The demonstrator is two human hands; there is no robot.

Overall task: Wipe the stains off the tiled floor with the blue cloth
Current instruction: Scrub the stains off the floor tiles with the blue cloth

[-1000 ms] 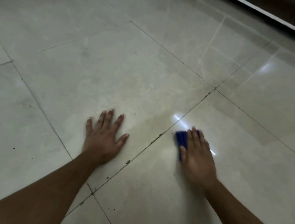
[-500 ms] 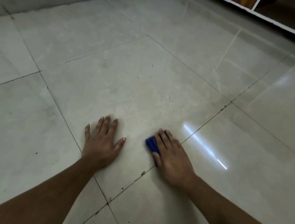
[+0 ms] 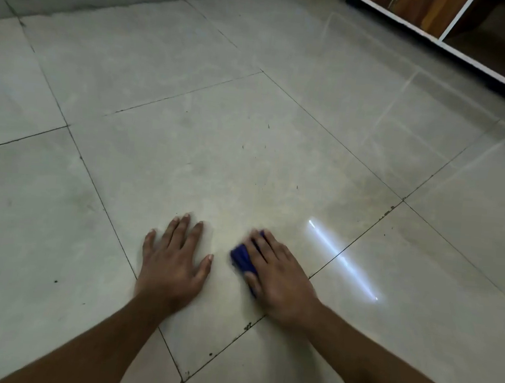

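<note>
- The tiled floor (image 3: 249, 148) fills nearly everything you see — pale glossy tiles cut by dark grout lines, with small dark specks scattered on the tile beyond your hands and along the grout.
- A wooden cabinet (image 3: 443, 15) with white edging stands far beyond the blue cloth and off to its right, well apart from the work.
- Your left hand (image 3: 174, 264) lies flat on the tile just left of the cloth, fingers spread and empty; it looks like a brace.
- Your right hand (image 3: 280, 282) covers the cloth, palm down, fingers straight and close together, pressing it to the floor rather than pinching it.
- The blue cloth (image 3: 242, 259) shows only as a bunched edge poking out from under your right fingers on the thumb side — its long axis runs roughly along those fingers.
- The specks lie forward of the cloth, so your right hand is the nearer one and probably pushes away from you next.
</note>
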